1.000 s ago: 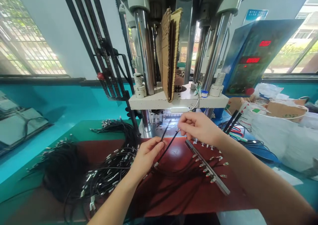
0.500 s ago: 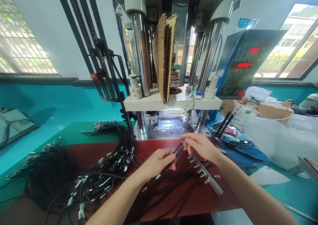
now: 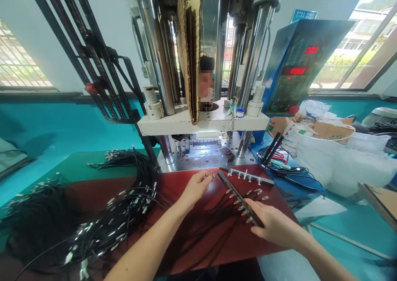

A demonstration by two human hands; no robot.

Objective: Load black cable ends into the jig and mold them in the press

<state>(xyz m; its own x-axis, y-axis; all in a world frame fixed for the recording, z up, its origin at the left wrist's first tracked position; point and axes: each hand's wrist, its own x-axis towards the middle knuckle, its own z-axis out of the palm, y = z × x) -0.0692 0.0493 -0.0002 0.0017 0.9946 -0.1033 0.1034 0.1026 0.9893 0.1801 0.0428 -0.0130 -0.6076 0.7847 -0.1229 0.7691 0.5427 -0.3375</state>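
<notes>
My left hand (image 3: 197, 186) is closed in a pinch over the red-brown work surface (image 3: 186, 244), holding cable ends whose small metal tips (image 3: 212, 174) stick out past the fingers. The rest of those cables is hidden by the hand. My right hand (image 3: 273, 221) has its fingers around the near end of a dark metal bar (image 3: 229, 186). Several small connectors (image 3: 240, 208) stand in a row along that bar's left side, with black cables running from them. Behind it lies a second bar (image 3: 263, 179) with pale prongs, apart from both hands.
A press (image 3: 203, 126) with steel columns stands straight ahead, a lit metal mould (image 3: 206, 144) in its opening. Bundled black cables (image 3: 124, 208) cover the left side. To the right are a control box (image 3: 288, 74), coiled cables (image 3: 273, 159) and white sacks (image 3: 325, 157).
My right hand has left the cable ends by my left hand and moved down right onto the bar. The second bar now shows behind it. The view has shifted.
</notes>
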